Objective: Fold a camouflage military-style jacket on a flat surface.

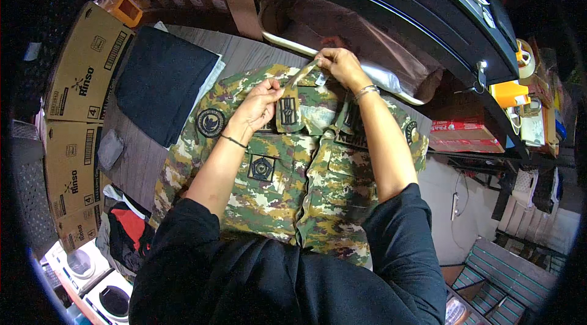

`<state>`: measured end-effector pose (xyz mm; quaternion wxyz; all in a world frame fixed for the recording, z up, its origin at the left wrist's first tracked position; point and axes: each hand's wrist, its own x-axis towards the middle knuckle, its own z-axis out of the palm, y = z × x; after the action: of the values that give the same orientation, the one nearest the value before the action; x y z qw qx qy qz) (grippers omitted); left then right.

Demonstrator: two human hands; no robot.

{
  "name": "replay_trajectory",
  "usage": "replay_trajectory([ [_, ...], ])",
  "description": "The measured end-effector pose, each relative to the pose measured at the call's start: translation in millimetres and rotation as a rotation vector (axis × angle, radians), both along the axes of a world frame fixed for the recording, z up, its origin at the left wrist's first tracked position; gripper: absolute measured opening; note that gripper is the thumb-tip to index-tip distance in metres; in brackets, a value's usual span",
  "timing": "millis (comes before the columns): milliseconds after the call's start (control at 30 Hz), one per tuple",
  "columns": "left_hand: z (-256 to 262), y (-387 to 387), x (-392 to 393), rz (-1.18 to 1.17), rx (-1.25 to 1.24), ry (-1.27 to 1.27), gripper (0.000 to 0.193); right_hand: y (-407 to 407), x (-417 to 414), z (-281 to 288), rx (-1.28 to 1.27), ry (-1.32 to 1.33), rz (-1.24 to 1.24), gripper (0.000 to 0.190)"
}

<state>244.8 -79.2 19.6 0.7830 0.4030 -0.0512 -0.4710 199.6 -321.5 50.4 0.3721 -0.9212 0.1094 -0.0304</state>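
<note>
A camouflage uniform shirt (270, 196) with dark embroidered patches lies spread, front up, on a grey wood-patterned table (153, 169). Its collar (302, 72) is at the far side, and the front opening runs down the middle. My left hand (259, 105) pinches one part of the collar edge between thumb and fingers, beside a collar patch. Farther away and to the right, my right hand (337, 66) pinches the same raised collar strip, so it is stretched between both hands. A small white label shows inside the neck, just under my right hand.
Folded dark cloth (165, 82) lies left of the shirt, with a grey lump (111, 149) nearby. Cardboard boxes (75, 164) line the left edge. A black shelf edge (412, 36) overhangs the far side. A red and brown box (463, 134) stands at right.
</note>
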Motion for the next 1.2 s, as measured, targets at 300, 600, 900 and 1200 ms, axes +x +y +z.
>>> replay_trajectory([
  [300, -19.1, -21.7, -4.4, 0.331, 0.415, -0.801, 0.022, 61.3, -59.8, 26.2, -0.228, -0.239, -0.554, 0.020],
  [600, 18.8, -24.4, 7.0, 0.269, 0.950, -1.757, 0.028, 37.7, -120.3, -0.7, 0.152, -0.123, -0.432, 0.038],
  [900, 16.4, 42.6, 56.0, -0.032, 1.234, -1.763, 0.016, -37.9, -157.6, -22.4, -0.658, 0.117, -0.471, 0.025],
  [1200, 209.6, 64.7, 36.9, -0.389, 0.534, -1.373, 0.029, -39.0, -278.8, 132.4, 0.082, -0.147, -0.340, 0.029],
])
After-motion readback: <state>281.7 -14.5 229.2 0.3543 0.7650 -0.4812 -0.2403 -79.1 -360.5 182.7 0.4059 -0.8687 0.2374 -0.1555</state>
